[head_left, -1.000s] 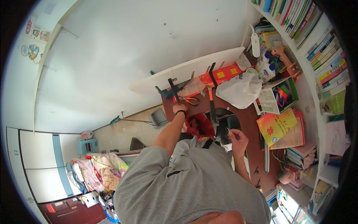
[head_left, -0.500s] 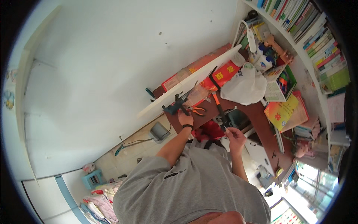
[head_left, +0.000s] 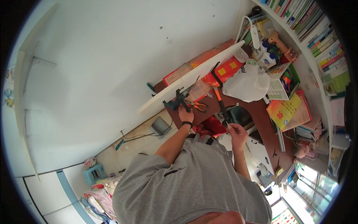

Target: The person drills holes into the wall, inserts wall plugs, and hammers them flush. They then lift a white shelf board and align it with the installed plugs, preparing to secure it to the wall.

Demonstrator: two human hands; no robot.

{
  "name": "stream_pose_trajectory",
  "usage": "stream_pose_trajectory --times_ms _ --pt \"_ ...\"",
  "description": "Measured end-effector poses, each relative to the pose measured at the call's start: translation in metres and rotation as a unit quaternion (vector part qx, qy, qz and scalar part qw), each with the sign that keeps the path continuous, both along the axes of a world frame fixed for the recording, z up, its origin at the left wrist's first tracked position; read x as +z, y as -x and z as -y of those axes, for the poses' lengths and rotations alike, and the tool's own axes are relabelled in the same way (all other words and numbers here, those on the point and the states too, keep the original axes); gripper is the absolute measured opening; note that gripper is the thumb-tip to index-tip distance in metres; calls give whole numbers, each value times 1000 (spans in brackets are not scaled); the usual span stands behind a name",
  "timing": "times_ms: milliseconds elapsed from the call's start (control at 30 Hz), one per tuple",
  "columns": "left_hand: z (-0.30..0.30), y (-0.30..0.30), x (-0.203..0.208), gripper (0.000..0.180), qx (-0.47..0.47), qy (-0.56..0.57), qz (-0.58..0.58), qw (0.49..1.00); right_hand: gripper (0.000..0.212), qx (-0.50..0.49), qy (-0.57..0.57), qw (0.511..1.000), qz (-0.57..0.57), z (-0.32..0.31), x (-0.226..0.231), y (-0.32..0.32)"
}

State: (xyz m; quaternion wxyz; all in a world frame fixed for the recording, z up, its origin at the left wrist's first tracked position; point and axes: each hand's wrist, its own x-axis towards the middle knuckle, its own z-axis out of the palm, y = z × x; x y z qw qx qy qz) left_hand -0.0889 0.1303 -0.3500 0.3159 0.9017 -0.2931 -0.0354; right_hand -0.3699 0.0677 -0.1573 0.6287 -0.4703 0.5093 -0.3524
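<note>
My left hand (head_left: pixel 185 114) is closed around the lower part of a dark green and black tool (head_left: pixel 176 101), which sits against the near end of a long white board (head_left: pixel 201 71). Its exact kind I cannot make out. Orange-handled pliers (head_left: pixel 199 106) lie just right of that hand. My right hand (head_left: pixel 238 134) is raised in front of the desk edge, thumb and fingers pinched on a small thin piece too small to name. Beyond its fingertips, a hammer (head_left: pixel 220 100) with an orange and black handle lies on the brown desk (head_left: pixel 209 115).
A white plastic bag (head_left: pixel 247 85) and red packages (head_left: pixel 226 71) lie behind the hammer. Further right are a box (head_left: pixel 285 81), a yellow booklet (head_left: pixel 285 111) and bookshelves (head_left: pixel 317 41). A grey box-shaped thing (head_left: pixel 160 126) with a cable is on the floor, left.
My right hand has shifted slightly, still pinched. My left hand stays on the dark tool, a little higher in the picture. The whole view has tilted slightly.
</note>
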Motion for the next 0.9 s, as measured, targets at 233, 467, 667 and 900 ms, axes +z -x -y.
stream_pose_trajectory --times_ms 233,467,667,900 --pt "-9 -5 3 36 29 18 -62 998 12 39 -8 999 -24 53 -35 46" --pt "-11 -6 6 36 33 13 -87 996 16 64 7 995 -80 94 -89 82" --pt "-42 0 17 38 23 78 -60 995 13 -17 3 995 -97 111 -136 78" --pt "-68 18 68 30 -21 103 -171 980 14 -61 72 968 -232 165 -208 77"
